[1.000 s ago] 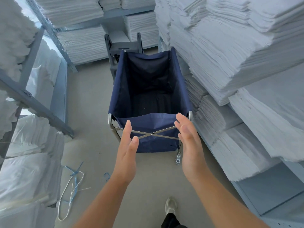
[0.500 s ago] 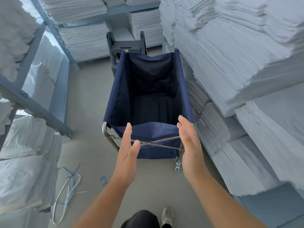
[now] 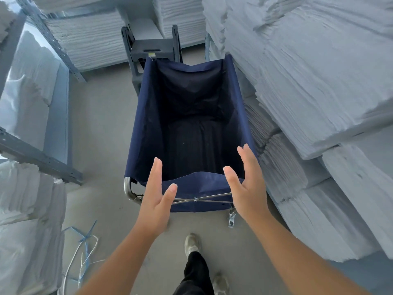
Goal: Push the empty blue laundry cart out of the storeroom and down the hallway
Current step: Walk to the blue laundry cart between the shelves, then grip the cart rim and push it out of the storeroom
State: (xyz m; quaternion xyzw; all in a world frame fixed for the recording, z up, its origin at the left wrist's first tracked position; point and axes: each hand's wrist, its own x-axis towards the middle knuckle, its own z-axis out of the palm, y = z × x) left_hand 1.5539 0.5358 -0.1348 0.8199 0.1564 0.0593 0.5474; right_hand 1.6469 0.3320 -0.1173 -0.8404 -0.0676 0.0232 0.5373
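Note:
The blue laundry cart (image 3: 148,116) stands in the aisle ahead of me, a navy fabric bag on a chrome folding frame, and its inside is empty. My left hand (image 3: 156,199) hovers over the cart's near rim, fingers straight and apart, holding nothing. My right hand (image 3: 246,184) reaches over the near right corner, also spread, with nothing in it. Both palms face each other. The cart's right side lies close against the linen stacks.
Tall stacks of folded white linen (image 3: 308,86) fill the shelves on the right. Grey metal shelving (image 3: 40,160) with bagged linen lines the left. A dark step stool (image 3: 152,47) stands behind the cart. Blue and white cords (image 3: 85,241) lie on the floor at left.
I have stepped closer to the cart, which now fills more of the view. Both hands have moved forward over its near rim and stay spread.

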